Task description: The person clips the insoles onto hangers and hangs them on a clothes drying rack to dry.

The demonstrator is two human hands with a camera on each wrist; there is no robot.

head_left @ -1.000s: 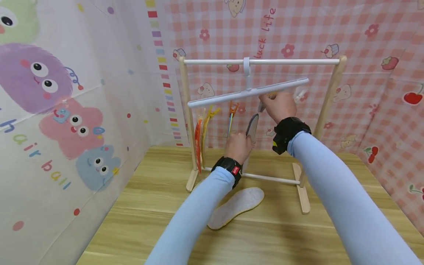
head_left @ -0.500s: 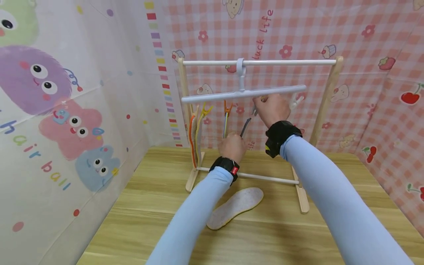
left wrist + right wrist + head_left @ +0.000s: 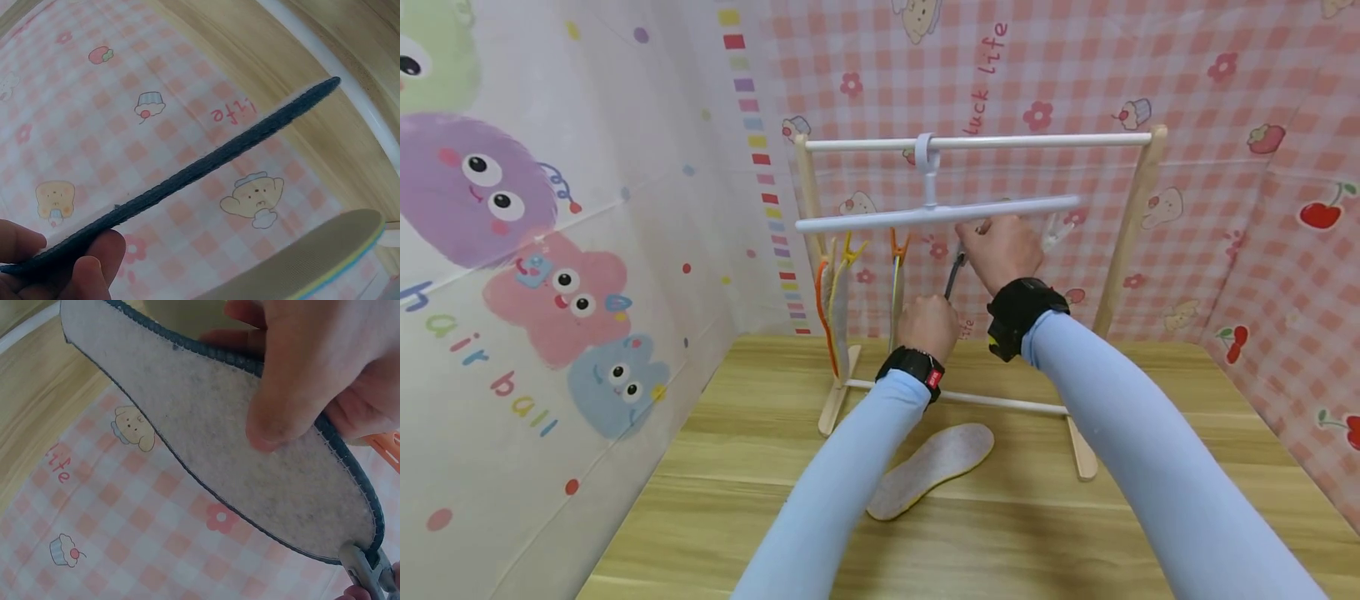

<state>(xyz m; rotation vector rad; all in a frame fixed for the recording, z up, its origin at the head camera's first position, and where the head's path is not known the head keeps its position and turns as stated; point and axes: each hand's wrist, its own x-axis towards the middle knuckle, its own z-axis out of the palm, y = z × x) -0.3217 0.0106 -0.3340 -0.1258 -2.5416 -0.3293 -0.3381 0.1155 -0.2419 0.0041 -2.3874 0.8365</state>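
My left hand (image 3: 931,325) grips a grey insole (image 3: 206,437) with a dark stitched edge, thumb on one face. The insole stands edge-on below the pale hanger (image 3: 936,215). In the right wrist view a grey clip (image 3: 362,570) sits over the insole's tip, with fingertips (image 3: 355,594) of my right hand on it. My right hand (image 3: 1006,250) is just under the hanger bar, pinching that clip. Left of it, an orange clip (image 3: 898,243) and a yellow clip (image 3: 851,252) hold hanging insoles. The left wrist view shows one such insole (image 3: 306,262) nearby.
The hanger hooks over the top rail (image 3: 1037,142) of a wooden-legged rack. A white clip (image 3: 1055,235) hangs at the hanger's right side. One grey insole (image 3: 934,468) lies on the wooden table (image 3: 715,508) in front of the rack. Patterned cloth covers the walls.
The hanger has become less tilted and shifted left in view. Both hands have come closer together; the gap between the held insole and the grey clip has closed.
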